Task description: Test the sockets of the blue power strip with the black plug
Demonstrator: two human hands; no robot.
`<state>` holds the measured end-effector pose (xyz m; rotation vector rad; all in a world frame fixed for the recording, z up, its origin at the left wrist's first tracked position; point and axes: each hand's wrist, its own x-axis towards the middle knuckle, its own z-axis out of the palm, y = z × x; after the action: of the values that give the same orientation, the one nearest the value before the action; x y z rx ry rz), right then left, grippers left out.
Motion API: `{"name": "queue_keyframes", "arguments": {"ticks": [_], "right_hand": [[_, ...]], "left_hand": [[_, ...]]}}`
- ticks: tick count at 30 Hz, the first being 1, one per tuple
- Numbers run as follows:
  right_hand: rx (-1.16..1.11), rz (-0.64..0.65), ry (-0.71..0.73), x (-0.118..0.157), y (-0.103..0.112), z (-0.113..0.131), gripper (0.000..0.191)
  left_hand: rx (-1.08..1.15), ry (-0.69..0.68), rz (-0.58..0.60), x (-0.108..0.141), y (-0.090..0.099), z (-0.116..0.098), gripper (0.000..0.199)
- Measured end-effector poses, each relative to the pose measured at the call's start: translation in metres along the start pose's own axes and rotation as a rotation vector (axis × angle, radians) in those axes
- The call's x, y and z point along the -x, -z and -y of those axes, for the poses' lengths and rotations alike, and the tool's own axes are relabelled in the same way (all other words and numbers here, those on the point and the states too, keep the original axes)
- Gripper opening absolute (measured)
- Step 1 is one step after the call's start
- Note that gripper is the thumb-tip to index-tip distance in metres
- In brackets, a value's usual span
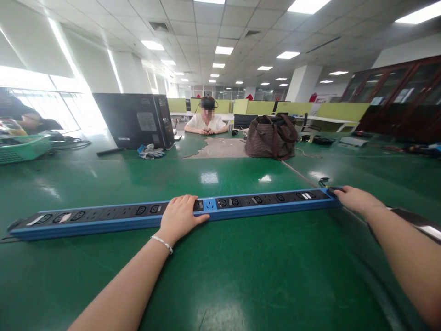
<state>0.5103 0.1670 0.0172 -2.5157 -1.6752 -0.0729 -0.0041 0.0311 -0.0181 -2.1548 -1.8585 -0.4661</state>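
Note:
A long blue power strip with a black socket face lies across the green table, its left end nearer to me. Over its middle, just left of the blue socket, my left hand grips it, thumb along the near side and fingers over the top. A silver bracelet circles that wrist. At the strip's right end my right hand is closed on a small black part; whether this is a plug or an end cap I cannot tell. A short black cable sticks out just behind it.
Across the green table sits a person, hands together. A black computer case, gloves and a brown bag stand toward the back. A green basket is at the left; a dark object lies by my right forearm.

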Motion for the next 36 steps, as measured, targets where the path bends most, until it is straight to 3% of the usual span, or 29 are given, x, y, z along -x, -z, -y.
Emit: {"name": "queue_keyframes", "arguments": {"ticks": [6,12,17,24,36], "right_hand": [[0.006,0.067,-0.049,0.012,-0.006,-0.003,0.054],[0.060,-0.065,0.040,0.017,-0.012,-0.005,0.055],[0.028,-0.004,-0.035,0.018,-0.012,-0.003,0.058],[0.088,-0.003,-0.064,0.018,-0.007,-0.006,0.059],[-0.001,-0.021,-0.144,0.021,-0.005,-0.004,0.061]], "left_hand": [[0.012,-0.006,-0.004,0.000,0.000,0.000,0.060],[0.014,-0.002,-0.004,0.000,0.000,0.000,0.061],[0.021,0.019,0.025,-0.001,0.001,-0.001,0.060],[0.019,0.003,0.012,-0.001,-0.001,0.000,0.062],[0.016,0.003,0.010,-0.001,0.001,-0.001,0.059]]}}
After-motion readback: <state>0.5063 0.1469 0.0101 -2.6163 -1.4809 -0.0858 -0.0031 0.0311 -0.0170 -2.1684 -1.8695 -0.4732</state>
